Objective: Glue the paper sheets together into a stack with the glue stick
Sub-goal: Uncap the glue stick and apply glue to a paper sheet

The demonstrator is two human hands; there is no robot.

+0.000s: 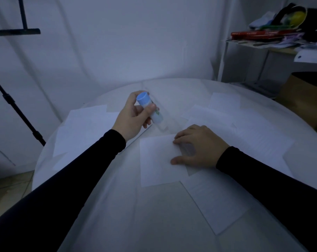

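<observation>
**Glue stick lifted while one sheet is pinned flat**

Nearest the camera, at about 5 o'clock on the round white table, a printed sheet lies at an angle, its far corner tucked under the paper above it. Two black sleeves reach in from the bottom corners.

Just past it, near the table's centre, lies a blank small sheet. The right hand rests on its 3 o'clock edge, fingers spread and lying fairly flat, thumb stretched out along the near side. It pinches nothing; it looks to be pinning the paper so it cannot slide when glue is rubbed across it.

Farther on, at about 11 o'clock from that sheet, the left hand is raised above the table, gripping the glue stick. Fingers and thumb curl round the barrel, blue end toward the camera and the other end angled down toward the sheet. Whether the cap is off I cannot tell. That tilt suggests the stick is about to be brought down.

Loose sheets wait on either side: a left pile at 9 o'clock and a right spread at 2 o'clock, both within reach. No glued stack shows yet, so the task seems early.

Beyond the table stand a black tripod at 10 o'clock and a cluttered shelf at 1 o'clock.
</observation>
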